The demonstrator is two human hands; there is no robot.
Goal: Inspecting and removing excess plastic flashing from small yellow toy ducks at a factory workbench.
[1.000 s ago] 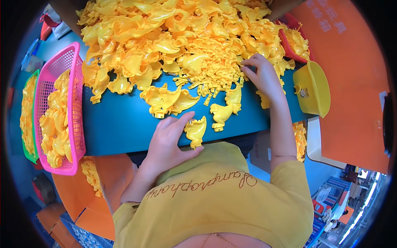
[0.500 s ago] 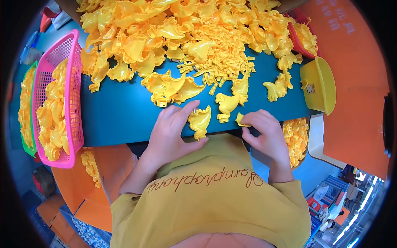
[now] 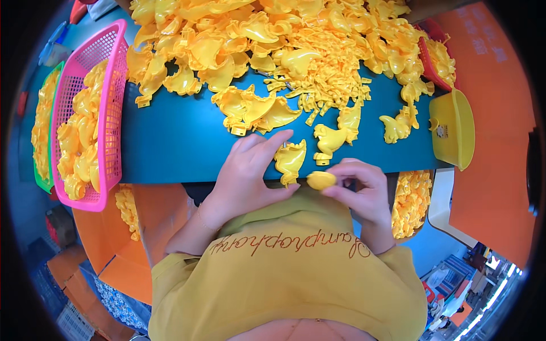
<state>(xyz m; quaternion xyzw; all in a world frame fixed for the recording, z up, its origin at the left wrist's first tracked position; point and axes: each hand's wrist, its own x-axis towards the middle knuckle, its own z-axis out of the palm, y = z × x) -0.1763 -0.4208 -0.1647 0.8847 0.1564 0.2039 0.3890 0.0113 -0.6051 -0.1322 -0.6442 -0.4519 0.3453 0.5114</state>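
Observation:
At the table's near edge, my left hand (image 3: 242,176) holds a glossy yellow plastic shell half (image 3: 290,161) between its thumb and forefinger, with the hollow side showing. Close by on the right, the fingers of my right hand (image 3: 362,186) pinch a small yellow oval piece (image 3: 321,181), which sits just right of the shell half's lower end. A yellow animal-shaped figure (image 3: 330,142) stands on the table beyond the right hand. Further left, past my left fingertips, lie a few loose yellow shell halves (image 3: 250,108).
A big heap of yellow shells (image 3: 205,48) and small yellow strips (image 3: 327,71) covers the far table. On the left stand a pink basket (image 3: 116,113) and a green basket (image 3: 42,182); on the right, a yellow bin (image 3: 455,131) and a red basket (image 3: 429,68). Orange boxes (image 3: 159,219) sit below.
My right hand has moved left toward the shell half, and the small piece now shows its broad oval face. The left hand keeps its hold. The whole view has shifted slightly.

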